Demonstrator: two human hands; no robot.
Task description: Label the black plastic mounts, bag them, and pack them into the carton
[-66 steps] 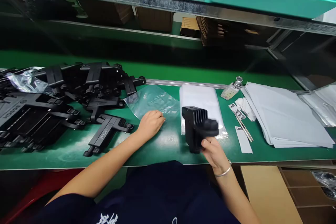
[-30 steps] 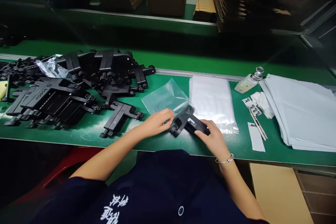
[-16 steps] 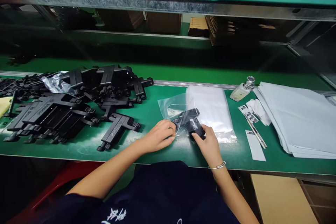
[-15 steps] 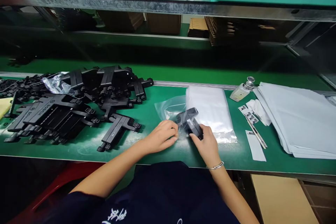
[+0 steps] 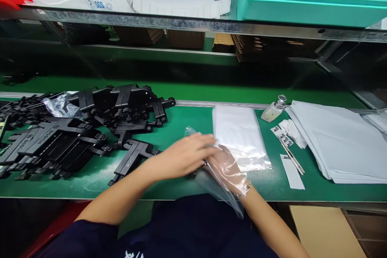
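Clear bag [image 5: 231, 201] has been drawn down over the right hand [image 5: 225, 165] as far as the bracelet [image 5: 248, 188], where half a second ago only the black bracket [image 5: 191, 175] was covered; bracket now mostly hidden by hands and film at the middle of the counter [image 5: 172, 129], a small dark part being left visible under the left hand [image 5: 186, 156]; left fingers extended, nearly together, laid across bag and right hand, whether film is pinched cannot be told; right fingers covered, their opening and grip not to be made out.

Also recorded: one loose bracket [image 5: 130, 161], lettered BOSCH, laid near the left forearm; pile of brackets [image 5: 57, 141], heaped at far left, topped by a crumpled film [image 5: 63, 105]; stack of clear bags [image 5: 237, 129], laid flat just beyond the right hand; bottle [image 5: 271, 112], metal-topped, tilted in view; label strip [image 5: 281, 136], placed beside a crumpled tissue [image 5: 292, 132]; white sheets [image 5: 338, 145], stacked at right; turquoise bin [image 5: 293, 14], carried on the shelf [image 5: 169, 20] above.
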